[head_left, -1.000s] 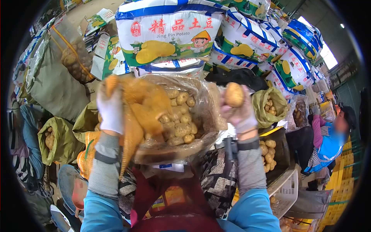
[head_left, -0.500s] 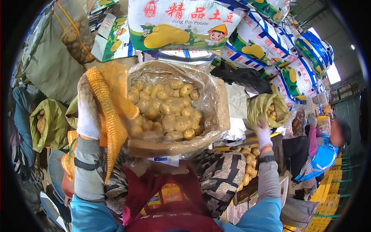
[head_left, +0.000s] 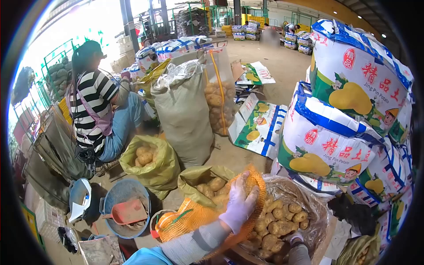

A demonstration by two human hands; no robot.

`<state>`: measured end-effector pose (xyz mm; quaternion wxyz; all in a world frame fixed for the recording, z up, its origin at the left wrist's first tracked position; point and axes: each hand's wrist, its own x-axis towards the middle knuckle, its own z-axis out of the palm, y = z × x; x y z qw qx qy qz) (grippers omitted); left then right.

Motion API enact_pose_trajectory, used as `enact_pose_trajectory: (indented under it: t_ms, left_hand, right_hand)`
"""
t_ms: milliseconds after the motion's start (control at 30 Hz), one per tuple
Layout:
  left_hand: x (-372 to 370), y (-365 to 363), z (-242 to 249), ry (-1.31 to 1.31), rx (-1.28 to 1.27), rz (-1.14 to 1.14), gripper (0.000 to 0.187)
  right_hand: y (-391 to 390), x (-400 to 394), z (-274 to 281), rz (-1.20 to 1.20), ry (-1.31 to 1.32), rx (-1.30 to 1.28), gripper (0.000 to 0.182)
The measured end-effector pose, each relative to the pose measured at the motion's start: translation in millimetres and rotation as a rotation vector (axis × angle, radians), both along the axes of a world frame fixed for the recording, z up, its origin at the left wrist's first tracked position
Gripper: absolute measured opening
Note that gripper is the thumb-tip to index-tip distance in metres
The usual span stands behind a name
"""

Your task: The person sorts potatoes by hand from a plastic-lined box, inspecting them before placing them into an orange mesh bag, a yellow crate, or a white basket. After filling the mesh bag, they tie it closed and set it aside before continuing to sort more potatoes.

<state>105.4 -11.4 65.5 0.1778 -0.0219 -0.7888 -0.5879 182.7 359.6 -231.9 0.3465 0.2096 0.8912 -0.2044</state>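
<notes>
head view, gloved left hand gripping orange mesh bag, knobbly potatoes

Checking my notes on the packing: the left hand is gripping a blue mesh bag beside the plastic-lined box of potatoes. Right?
Not quite. The head view shows the left hand gripping an orange mesh bag, not blue, beside the plastic-lined box of potatoes.

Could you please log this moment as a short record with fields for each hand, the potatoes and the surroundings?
left hand: gloved left hand gripping the orange mesh bag
right hand: right hand low among the potatoes, grip unclear
container: plastic-lined bag, open
nearby: printed potato sacks; person in striped top, seated; blue tub
</notes>
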Motion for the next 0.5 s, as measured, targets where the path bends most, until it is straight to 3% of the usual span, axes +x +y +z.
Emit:
enact_pose_trajectory:
  t_ms: [67, 100, 167, 267, 300, 333, 400, 433, 467, 500]
  left_hand:
    - [-1.2, 2.7, -4.9, 0.006, 0.027, -0.039, 0.058]
    - [-0.8, 5.0, -6.0, 0.009, 0.041, -0.056, 0.059]
    - [3.4, 10.3, 2.0, -0.009, 0.005, -0.037, 0.06]
    - [7.2, 12.3, 5.5, -0.044, -0.12, -0.036, 0.062]
    - [7.4, 14.5, 2.1, -0.074, -0.164, -0.067, 0.062]
    - [8.5, 16.3, -1.3, -0.034, -0.314, -0.031, 0.063]
    - [-0.8, 13.8, -32.9, 0.117, -0.546, -0.013, 0.065]
    - [0.4, 13.4, -30.8, 0.085, -0.61, 0.014, 0.066]
    - [1.8, 13.7, -28.9, 0.053, -0.675, 0.041, 0.067]
    - [3.7, 14.4, -27.0, 0.021, -0.74, 0.065, 0.067]
  right_hand:
    - [13.9, 1.1, 0.5, 0.011, 0.315, -0.208, 0.046]
    - [23.6, 4.4, 1.3, -0.263, 0.309, -0.493, 0.04]
    - [25.5, 13.1, 53.8, -0.817, 0.279, -1.064, 0.03]
    - [16.6, 16.2, 145.7, -1.122, 0.134, -1.29, 0.033]
    - [-5.3, 19.2, 191.2, -1.206, 0.166, -1.249, 0.034]
    - [-23.7, 24.1, 226.5, -1.172, 0.288, -1.207, 0.036]
    - [7.9, 46.7, 239.1, -0.882, 0.172, -1.511, 0.032]
    - [-11.2, 62.4, 270.3, -0.944, 0.347, -1.355, 0.038]
    - [-42.0, 74.8, 314.5, -0.807, 0.605, -1.214, 0.042]
    - [-28.7, 84.2, 307.6, -0.571, 0.73, -1.11, 0.046]
